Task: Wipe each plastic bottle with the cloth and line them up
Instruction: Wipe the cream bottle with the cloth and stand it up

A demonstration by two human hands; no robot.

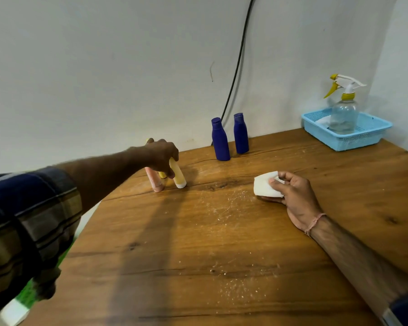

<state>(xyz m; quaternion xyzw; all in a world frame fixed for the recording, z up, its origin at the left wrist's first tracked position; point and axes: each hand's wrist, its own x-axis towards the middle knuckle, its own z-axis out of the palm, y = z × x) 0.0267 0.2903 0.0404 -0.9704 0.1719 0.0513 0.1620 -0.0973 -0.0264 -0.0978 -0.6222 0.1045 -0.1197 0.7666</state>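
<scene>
My left hand (161, 155) reaches to the table's far left and closes its fingers on a pale yellow bottle (178, 176) with a white cap, standing cap-down and tilted. A pink bottle (154, 181) stands right beside it, and another yellow bottle (162, 174) shows partly behind them. Two dark blue bottles (220, 140) (241, 133) stand upright side by side near the wall. My right hand (290, 191) rests on the table to the right, holding a folded white cloth (264, 184).
A light blue plastic basket (363, 137) sits at the far right corner with a clear spray bottle (344, 111) standing in it. A black cable (236, 74) runs down the wall behind the blue bottles. White dust specks lie on the wooden table (198, 243).
</scene>
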